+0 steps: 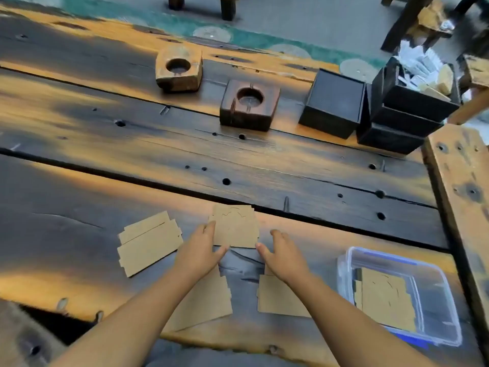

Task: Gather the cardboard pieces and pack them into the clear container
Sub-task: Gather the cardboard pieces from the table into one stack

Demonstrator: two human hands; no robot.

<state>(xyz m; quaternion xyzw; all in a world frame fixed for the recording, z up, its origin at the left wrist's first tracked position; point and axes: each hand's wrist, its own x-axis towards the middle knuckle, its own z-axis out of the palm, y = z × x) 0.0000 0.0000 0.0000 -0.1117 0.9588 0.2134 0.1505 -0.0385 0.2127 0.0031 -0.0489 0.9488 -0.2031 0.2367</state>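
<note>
Several brown cardboard pieces lie on the dark wooden table. My left hand [201, 250] pinches the left edge of a middle cardboard stack [235, 226], thumb under its near edge. My right hand [281, 251] hovers open just right of that stack, not touching it. Another stack [149, 242] lies to the left. Two more pieces sit under my forearms: one [209, 300] beneath the left arm, one [275, 298] beneath the right. The clear container [434, 284] stands at the right, with cardboard pieces [383, 298] lying flat inside.
Two wooden blocks with round holes [180, 68] [250, 104] stand farther back. Black boxes [333, 102] and a stack of black trays with paper scraps [415, 94] sit at the back right. A raised wooden plank [463, 186] borders the right side.
</note>
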